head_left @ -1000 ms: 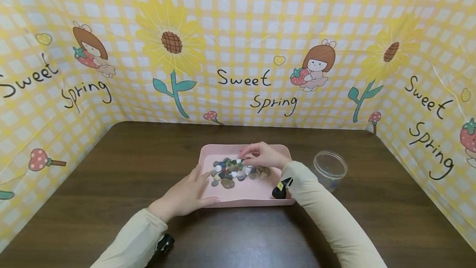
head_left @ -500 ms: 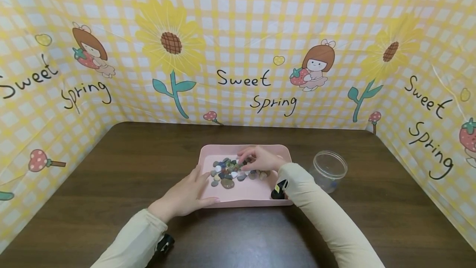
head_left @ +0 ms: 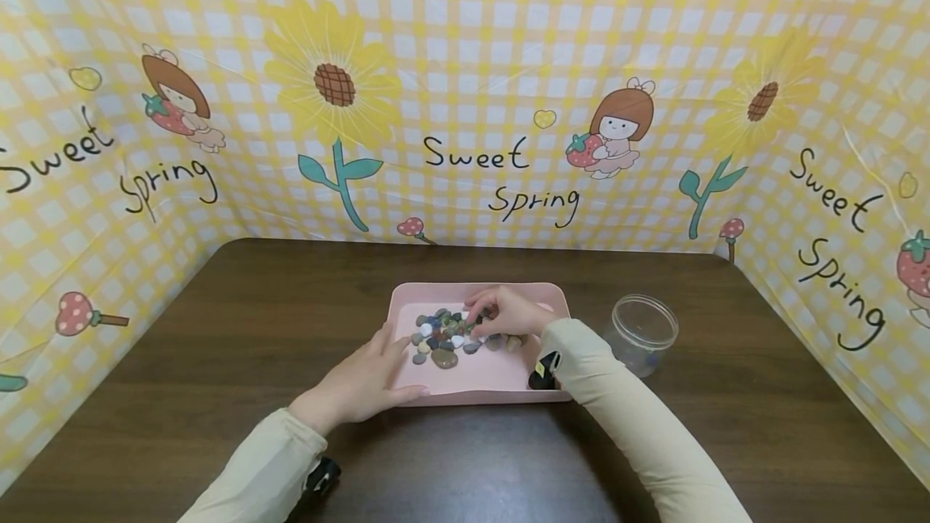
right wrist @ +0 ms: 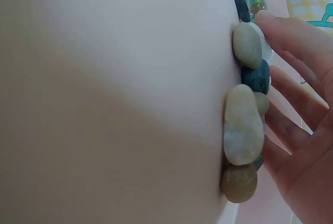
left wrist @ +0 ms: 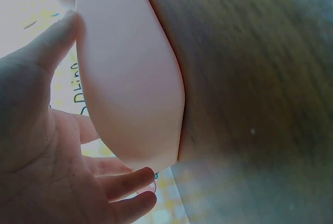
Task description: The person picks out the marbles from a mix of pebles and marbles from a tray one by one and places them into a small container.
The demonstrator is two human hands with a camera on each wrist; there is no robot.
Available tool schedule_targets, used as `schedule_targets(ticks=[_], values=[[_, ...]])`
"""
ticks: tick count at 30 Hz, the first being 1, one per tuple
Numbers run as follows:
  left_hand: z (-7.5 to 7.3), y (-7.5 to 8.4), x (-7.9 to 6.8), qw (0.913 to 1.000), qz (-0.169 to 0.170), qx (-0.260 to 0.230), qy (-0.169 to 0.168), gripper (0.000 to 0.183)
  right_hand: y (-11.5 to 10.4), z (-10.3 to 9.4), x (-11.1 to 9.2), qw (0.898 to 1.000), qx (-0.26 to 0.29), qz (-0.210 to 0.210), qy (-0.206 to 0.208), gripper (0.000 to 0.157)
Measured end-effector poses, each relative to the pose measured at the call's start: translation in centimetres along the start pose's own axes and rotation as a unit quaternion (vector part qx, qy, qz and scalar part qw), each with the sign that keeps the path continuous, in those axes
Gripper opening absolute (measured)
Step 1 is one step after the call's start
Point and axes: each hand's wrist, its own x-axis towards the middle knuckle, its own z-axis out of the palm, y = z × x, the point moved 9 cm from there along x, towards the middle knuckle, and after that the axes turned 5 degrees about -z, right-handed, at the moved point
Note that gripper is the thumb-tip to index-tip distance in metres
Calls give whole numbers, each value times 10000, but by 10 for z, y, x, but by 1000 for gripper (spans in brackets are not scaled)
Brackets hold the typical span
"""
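Note:
A shallow pink tray [head_left: 468,380] holds a spread of smooth pebbles [head_left: 439,341] in grey, white, green and brown. My left hand [head_left: 359,378] rests on its near left corner, with the thumb along the front rim and the fingers at the left side; the left wrist view shows the tray's wall [left wrist: 130,73] beside those fingers. Over the pebbles' right part, my right hand [head_left: 512,313] reaches down with bent fingers. Close up, its thumb tip touches a greenish glass marble [right wrist: 257,6]. Whether the fingertips pinch it is hidden. Nearer the wrist lies a long pale pebble [right wrist: 243,125].
Right of the tray stands a clear, lidless jar [head_left: 645,329] with something small and bluish low inside. Both stand on a dark wooden table [head_left: 291,297]. A yellow checked cloth [head_left: 465,87] with printed flowers encloses the back and sides.
My right hand has shifted slightly left and down into the pebbles, and the gap between its thumb and fingers has narrowed. The left hand, tray and jar stay put.

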Motion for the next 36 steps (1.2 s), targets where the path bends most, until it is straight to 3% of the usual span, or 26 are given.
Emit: schedule_targets(ticks=[13, 23, 36], values=[[1, -1, 1, 10000, -52, -27, -36, 83, -1, 0, 3, 9998, -94, -176, 63, 5], [0, -1, 1, 10000, -36, -12, -31, 82, -7, -1, 3, 9990, -365, -253, 31, 10], [1, -2, 0, 9999, -72, -50, -59, 83, -11, -3, -1, 9996, 87, -257, 88, 8]])
